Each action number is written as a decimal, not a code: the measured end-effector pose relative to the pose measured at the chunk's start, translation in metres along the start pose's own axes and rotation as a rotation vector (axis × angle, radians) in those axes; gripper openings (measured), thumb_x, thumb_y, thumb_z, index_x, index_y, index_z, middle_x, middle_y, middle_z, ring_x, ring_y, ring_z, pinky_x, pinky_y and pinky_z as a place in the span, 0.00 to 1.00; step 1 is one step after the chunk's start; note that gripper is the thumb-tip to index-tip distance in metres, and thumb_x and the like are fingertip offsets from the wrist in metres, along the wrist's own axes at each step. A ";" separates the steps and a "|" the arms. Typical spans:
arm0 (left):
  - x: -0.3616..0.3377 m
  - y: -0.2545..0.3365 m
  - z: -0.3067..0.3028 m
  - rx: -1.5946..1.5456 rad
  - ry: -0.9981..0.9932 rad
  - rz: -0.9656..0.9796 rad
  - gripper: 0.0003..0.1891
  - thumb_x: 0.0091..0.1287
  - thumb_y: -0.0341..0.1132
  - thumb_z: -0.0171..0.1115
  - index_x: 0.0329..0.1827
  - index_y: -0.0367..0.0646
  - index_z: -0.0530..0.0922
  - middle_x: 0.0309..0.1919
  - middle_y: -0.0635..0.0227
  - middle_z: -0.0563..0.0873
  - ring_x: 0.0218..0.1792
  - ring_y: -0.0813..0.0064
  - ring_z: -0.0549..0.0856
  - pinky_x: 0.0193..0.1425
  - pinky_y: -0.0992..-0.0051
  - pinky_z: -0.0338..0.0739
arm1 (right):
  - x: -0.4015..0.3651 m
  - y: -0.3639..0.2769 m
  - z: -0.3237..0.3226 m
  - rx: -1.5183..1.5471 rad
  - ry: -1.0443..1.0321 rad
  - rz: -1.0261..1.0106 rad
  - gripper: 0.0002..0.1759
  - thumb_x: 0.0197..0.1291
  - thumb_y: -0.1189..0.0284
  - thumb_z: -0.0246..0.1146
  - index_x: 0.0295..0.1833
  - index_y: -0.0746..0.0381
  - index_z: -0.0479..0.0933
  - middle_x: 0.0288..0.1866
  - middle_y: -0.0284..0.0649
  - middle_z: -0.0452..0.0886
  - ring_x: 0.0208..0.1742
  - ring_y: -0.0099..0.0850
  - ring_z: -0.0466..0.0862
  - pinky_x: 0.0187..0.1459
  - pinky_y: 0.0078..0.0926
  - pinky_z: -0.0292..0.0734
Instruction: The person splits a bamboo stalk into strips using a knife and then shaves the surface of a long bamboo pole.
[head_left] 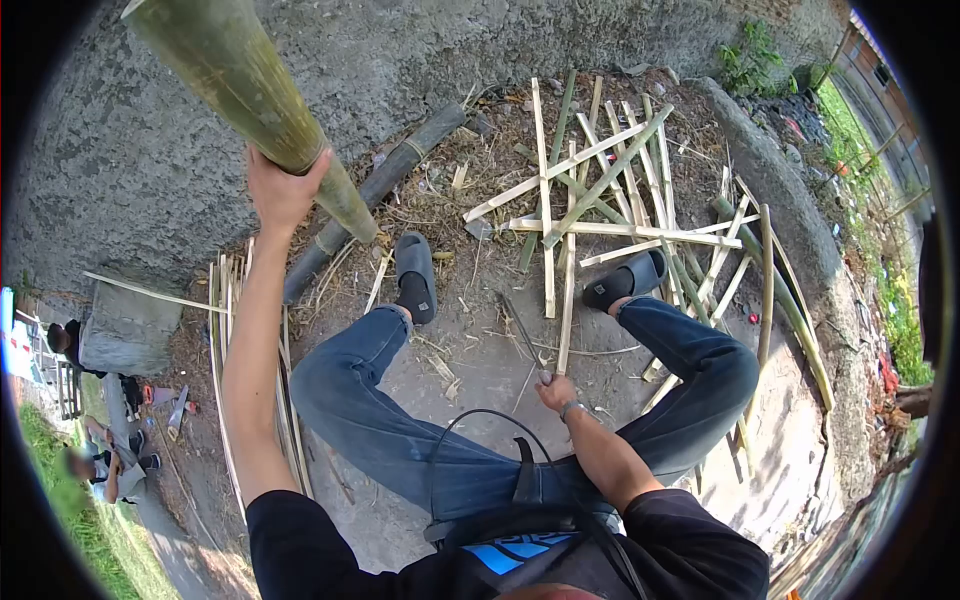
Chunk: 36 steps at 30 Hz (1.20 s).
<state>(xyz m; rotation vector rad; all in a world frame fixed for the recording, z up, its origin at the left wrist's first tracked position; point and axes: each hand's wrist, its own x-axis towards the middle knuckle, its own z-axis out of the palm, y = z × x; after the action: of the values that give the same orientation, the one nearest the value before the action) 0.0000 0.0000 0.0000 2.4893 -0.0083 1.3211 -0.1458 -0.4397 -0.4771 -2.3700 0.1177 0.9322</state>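
The left hand [283, 192] holds the bamboo [230, 75] at the left — its fingers are wrapped around it, partly hidden — and the lower end is beside the left shoe [414, 264]. The right hand [556, 393], near the middle, has its fingers curled around a knife [522, 330]. Strips [640, 232] lie crossed at far right.

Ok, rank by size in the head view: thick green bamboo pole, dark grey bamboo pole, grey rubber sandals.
Thick green bamboo pole, perhaps enlarged by nearness
Dark grey bamboo pole
Grey rubber sandals, both alike
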 end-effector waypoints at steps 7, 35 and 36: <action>-0.113 0.078 0.045 -0.517 -0.214 -0.099 0.33 0.56 0.42 0.83 0.62 0.38 0.81 0.62 0.56 0.85 0.61 0.62 0.85 0.65 0.62 0.80 | -0.039 0.003 -0.042 -0.063 0.174 -0.060 0.27 0.60 0.51 0.68 0.47 0.67 0.87 0.46 0.58 0.90 0.52 0.51 0.90 0.54 0.47 0.85; -0.111 0.192 -0.019 -0.506 -0.214 -0.060 0.33 0.61 0.42 0.83 0.63 0.32 0.77 0.59 0.50 0.84 0.57 0.58 0.86 0.60 0.61 0.80 | -0.213 -0.059 -0.139 0.932 0.421 -0.145 0.22 0.63 0.55 0.69 0.38 0.67 0.82 0.23 0.39 0.80 0.21 0.31 0.81 0.28 0.36 0.76; -0.114 0.189 -0.014 -0.525 -0.277 -0.092 0.34 0.60 0.42 0.83 0.62 0.32 0.77 0.57 0.51 0.86 0.57 0.59 0.86 0.61 0.62 0.79 | -0.214 -0.063 -0.137 0.931 0.414 -0.172 0.23 0.64 0.55 0.69 0.38 0.67 0.82 0.23 0.40 0.81 0.21 0.31 0.81 0.29 0.36 0.76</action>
<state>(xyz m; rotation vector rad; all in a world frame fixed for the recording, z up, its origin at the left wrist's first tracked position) -0.1053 -0.1914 -0.0324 2.1617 -0.2653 0.7974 -0.2067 -0.4903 -0.2278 -1.6140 0.4031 0.1902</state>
